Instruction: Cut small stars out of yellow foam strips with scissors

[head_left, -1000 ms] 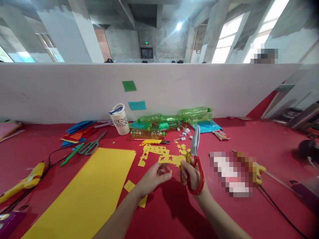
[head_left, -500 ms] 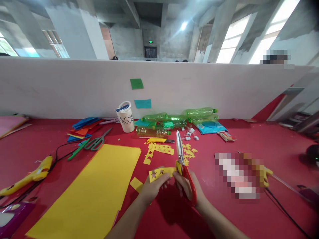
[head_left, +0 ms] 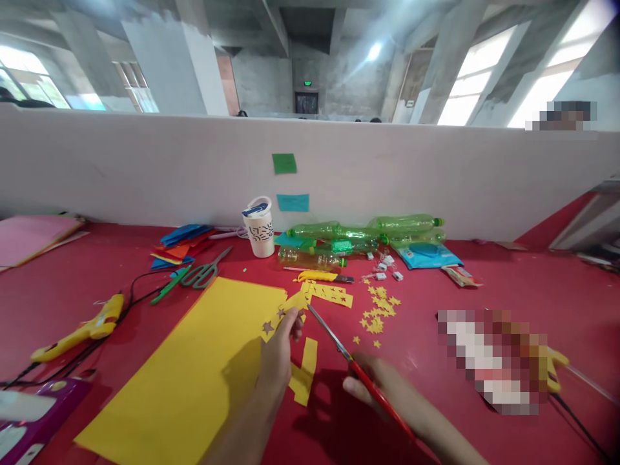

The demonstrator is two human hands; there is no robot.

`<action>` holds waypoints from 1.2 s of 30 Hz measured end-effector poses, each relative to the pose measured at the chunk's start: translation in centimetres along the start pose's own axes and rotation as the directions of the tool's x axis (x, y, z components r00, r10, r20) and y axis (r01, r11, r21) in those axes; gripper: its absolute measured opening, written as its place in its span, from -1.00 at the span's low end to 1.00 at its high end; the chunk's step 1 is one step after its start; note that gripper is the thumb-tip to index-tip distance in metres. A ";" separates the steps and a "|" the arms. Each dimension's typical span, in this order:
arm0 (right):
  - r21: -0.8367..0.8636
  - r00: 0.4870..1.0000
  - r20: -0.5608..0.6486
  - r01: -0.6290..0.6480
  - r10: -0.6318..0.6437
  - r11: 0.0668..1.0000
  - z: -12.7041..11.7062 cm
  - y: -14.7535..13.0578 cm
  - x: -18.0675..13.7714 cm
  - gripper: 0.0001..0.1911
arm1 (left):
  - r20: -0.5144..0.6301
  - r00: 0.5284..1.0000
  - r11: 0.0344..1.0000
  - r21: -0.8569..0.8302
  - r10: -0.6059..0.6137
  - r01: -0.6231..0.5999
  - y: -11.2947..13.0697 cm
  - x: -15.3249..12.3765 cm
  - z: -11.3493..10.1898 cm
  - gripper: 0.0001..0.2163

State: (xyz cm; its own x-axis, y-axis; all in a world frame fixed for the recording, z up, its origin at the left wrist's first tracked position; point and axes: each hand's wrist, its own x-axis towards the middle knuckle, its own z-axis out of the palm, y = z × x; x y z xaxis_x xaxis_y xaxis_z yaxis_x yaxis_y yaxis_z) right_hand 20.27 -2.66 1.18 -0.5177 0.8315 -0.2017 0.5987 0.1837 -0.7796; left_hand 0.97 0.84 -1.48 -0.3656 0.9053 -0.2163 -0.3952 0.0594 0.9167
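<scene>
My left hand (head_left: 277,352) pinches a yellow paper strip (head_left: 296,301) with star-shaped holes, held over the edge of the large yellow sheets (head_left: 194,361). In my right hand (head_left: 387,384) are red-handled scissors (head_left: 329,331), blades together, pointing up and left. Their tip is by the strip's right end; whether they touch I cannot tell. Small cut yellow stars (head_left: 380,310) lie in a loose group beyond my right hand. Between my forearms rest plain yellow paper pieces (head_left: 305,374). More punched strips (head_left: 332,294) lie below a yellow utility knife (head_left: 320,276).
Green plastic bottles (head_left: 334,230) and a white paper cup (head_left: 259,232) stand or lie along the white partition (head_left: 145,168). Left are green-handled scissors (head_left: 201,276), a yellow glue gun (head_left: 92,329) with a cord and a purple stapler-like object (head_left: 53,420). Another glue gun (head_left: 552,365) lies right.
My left hand has raised the strip up and left. The scissors have swung from upright to a leftward slant, and my right hand has moved away from the left. The whole view has shifted right.
</scene>
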 end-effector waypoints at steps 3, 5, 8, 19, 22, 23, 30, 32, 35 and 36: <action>0.033 1.000 0.023 -0.010 0.009 0.999 0.1 -0.1 -0.1 -0.62 | 0.041 0.996 0.992 0.101 0.077 -0.081 0.0 -0.5 0.2 -0.76; 0.073 1.000 0.026 -0.007 0.005 0.997 0.2 -0.1 -0.2 -0.62 | 0.071 0.991 0.981 0.149 0.117 -0.127 0.0 -0.9 0.4 -0.76; 0.134 0.999 0.034 0.000 -0.005 0.991 0.3 0.0 -0.2 -0.62 | 0.093 0.988 0.972 0.188 0.126 -0.142 0.0 -1.3 0.6 -0.75; 0.283 0.995 0.010 -0.097 0.098 0.954 1.1 -0.4 -0.1 -0.59 | 0.083 0.995 0.983 0.172 0.056 -0.070 -0.3 -1.1 0.5 -0.74; 0.325 0.996 0.023 -0.093 0.091 0.941 1.1 -0.4 -0.1 -0.59 | 0.108 0.992 0.986 0.143 0.072 -0.087 -0.4 -0.9 0.4 -0.75; 0.330 0.996 0.033 -0.089 0.083 0.940 1.1 -0.3 -0.1 -0.59 | 0.110 0.992 0.987 0.135 0.067 -0.082 -0.5 -0.9 0.4 -0.75; 0.377 0.995 0.014 -0.098 0.100 0.921 1.7 0.3 0.0 -0.60 | 0.109 0.991 0.989 0.117 0.078 -0.091 -0.7 -0.8 0.5 -0.76; 0.388 0.994 0.009 -0.101 0.106 0.916 1.9 0.5 0.1 -0.59 | 0.113 0.989 0.988 0.106 0.097 -0.109 -0.6 -0.8 0.6 -0.77; 0.397 0.995 0.018 -0.099 0.100 0.912 1.9 0.5 0.1 -0.59 | 0.127 0.986 0.989 0.087 0.108 -0.120 -0.4 -0.9 0.6 -0.79; 0.399 0.994 0.023 -0.104 0.103 0.911 1.8 0.5 0.1 -0.59 | 0.129 0.986 0.989 0.086 0.106 -0.118 -0.3 -1.0 0.6 -0.79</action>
State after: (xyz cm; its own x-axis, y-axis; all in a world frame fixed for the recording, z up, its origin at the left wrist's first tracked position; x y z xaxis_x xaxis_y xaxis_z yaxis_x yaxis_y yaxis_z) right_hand 19.42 -3.43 -0.34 -0.4673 0.8335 -0.2949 0.3555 -0.1283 -0.9258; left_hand 1.96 0.20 -1.33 -0.2942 0.9530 -0.0726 -0.2753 -0.0118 0.9613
